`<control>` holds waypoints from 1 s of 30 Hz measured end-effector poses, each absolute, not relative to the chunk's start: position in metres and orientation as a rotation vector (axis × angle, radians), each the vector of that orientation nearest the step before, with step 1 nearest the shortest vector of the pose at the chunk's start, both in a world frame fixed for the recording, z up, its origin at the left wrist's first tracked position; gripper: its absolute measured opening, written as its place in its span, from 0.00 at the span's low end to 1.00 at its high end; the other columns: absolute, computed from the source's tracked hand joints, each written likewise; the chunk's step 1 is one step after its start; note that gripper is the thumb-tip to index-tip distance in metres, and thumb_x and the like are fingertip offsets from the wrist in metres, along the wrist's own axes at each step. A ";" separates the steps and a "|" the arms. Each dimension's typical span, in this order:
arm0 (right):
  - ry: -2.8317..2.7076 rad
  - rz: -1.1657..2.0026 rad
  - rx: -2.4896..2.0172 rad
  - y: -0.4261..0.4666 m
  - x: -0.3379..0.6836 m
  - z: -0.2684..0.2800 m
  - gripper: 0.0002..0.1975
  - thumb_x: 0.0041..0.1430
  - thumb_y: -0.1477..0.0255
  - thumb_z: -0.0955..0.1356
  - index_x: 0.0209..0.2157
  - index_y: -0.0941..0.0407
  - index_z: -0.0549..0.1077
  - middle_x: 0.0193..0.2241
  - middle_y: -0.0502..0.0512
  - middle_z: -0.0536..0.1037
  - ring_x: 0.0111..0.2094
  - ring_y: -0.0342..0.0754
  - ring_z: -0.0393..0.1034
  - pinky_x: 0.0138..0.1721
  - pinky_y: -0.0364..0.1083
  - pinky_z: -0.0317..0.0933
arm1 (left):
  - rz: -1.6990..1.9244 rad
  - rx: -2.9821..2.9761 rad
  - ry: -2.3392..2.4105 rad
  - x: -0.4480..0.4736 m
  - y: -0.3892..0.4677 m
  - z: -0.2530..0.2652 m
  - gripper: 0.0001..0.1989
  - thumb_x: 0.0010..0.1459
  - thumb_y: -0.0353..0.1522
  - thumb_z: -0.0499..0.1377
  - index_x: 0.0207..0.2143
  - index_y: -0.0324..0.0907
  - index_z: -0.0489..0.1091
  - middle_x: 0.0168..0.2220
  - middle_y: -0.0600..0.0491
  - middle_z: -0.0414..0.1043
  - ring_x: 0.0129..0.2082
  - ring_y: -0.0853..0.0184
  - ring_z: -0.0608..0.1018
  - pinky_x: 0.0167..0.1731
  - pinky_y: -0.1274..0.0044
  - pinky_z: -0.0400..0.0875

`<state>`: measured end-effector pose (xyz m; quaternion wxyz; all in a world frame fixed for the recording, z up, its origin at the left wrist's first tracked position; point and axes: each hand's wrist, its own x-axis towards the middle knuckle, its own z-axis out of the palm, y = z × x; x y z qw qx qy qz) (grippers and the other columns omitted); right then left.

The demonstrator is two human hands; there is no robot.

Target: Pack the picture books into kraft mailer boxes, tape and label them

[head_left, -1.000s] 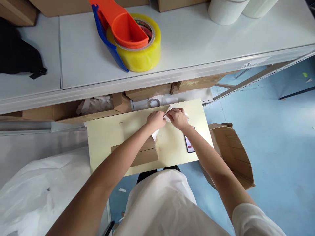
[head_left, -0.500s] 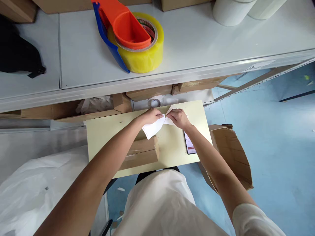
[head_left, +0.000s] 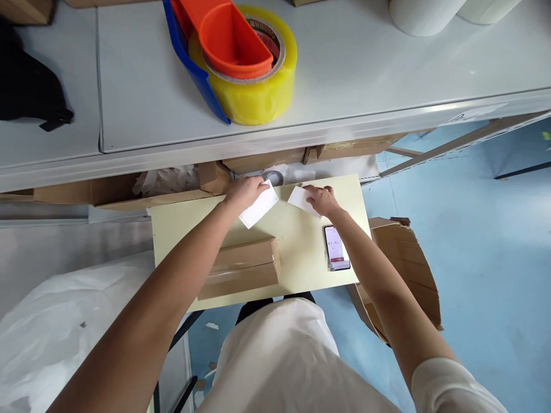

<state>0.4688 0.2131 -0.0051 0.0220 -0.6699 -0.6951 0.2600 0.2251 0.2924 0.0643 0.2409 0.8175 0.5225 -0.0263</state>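
Observation:
My left hand (head_left: pixel 246 194) is closed on a white paper label (head_left: pixel 260 206), pinched along its upper edge between thumb and fingers. A second white paper piece (head_left: pixel 301 199) is in my right hand (head_left: pixel 322 201), whose fingers are closed over its right side. A gap separates the two papers above the pale yellow table (head_left: pixel 297 246). Closer to my body lies a long brown cardboard box (head_left: pixel 245 267), partly behind my left forearm. Beside my right forearm rests a phone (head_left: pixel 336 246) with a lit screen. Any print on the papers is too faint to read.
On the grey shelf (head_left: pixel 365 74) ahead stands a tape dispenser (head_left: pixel 258 97) with yellow tape. A small tape roll (head_left: pixel 274 178) lies behind the table. An open carton (head_left: pixel 407 269) is on the floor at right, a white plastic bag (head_left: pixel 86 321) at left.
My hands have moved apart, each with a white paper, where both papers met before. My left hand went left, my right hand slightly right. More of the phone shows.

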 end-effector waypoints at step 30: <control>-2.011 0.264 -1.231 0.008 0.241 0.195 0.14 0.60 0.66 0.65 0.47 0.53 0.69 0.48 0.58 0.76 0.53 0.52 0.68 0.59 0.57 0.48 | 0.871 0.941 0.952 0.091 0.026 0.177 0.20 0.50 0.47 0.61 0.34 0.39 0.72 0.27 0.53 0.72 0.27 0.69 0.74 0.28 0.77 0.72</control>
